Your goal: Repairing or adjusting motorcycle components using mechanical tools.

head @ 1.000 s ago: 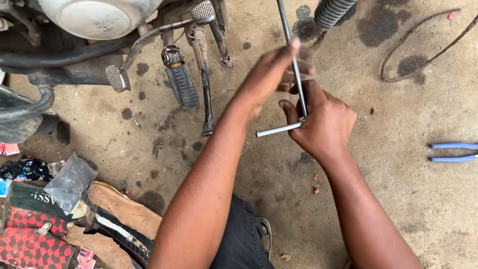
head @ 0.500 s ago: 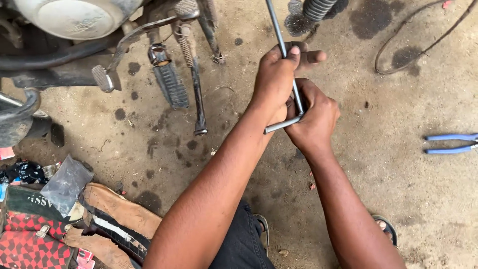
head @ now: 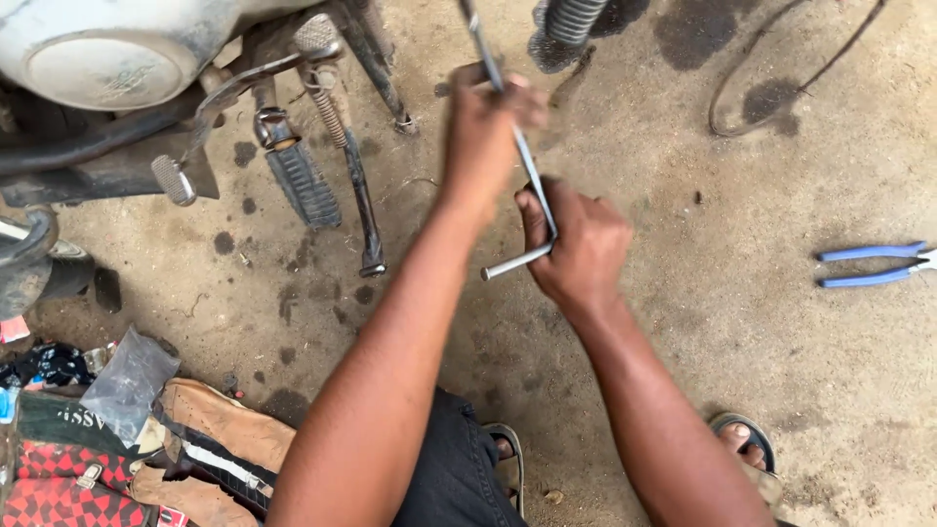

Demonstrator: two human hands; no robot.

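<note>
Nearest to the camera, at the lower left edge, a red and black checked bag (head: 44,488) lies on the concrete floor (head: 761,371) with a worn tan leather bag (head: 210,439) beside it; what either one holds cannot be seen. A crumpled clear plastic bag (head: 127,381) rests on top of them, and its contents are too dim to tell. A sandalled foot (head: 747,449) shows at the lower right, another sandal (head: 506,468) beside the dark trousers.

Farther up, the right hand (head: 576,249) has its fingers closed tight around the bend of an L-shaped metal wrench (head: 522,161), whose short arm sticks out to the left below the fist. The left hand (head: 483,122), blurred, wraps its fingers around the long shaft higher up, just above the right hand. The shaft runs on upward out of the top edge.

To the right, well apart from both hands, blue-handled pliers (head: 874,263) lie on the floor near the frame edge, with bare stained concrete between them and the right forearm. A thin wire loop (head: 771,88) curls at the upper right.

Farthest away, along the top and left, stands a motorcycle (head: 107,59): its pale engine cover, a ribbed footrest (head: 305,183), a thin stand leg (head: 363,210) reaching down to the floor, and a coiled spring (head: 571,20) at the top edge. A strip of open floor separates the stand leg from the left forearm.
</note>
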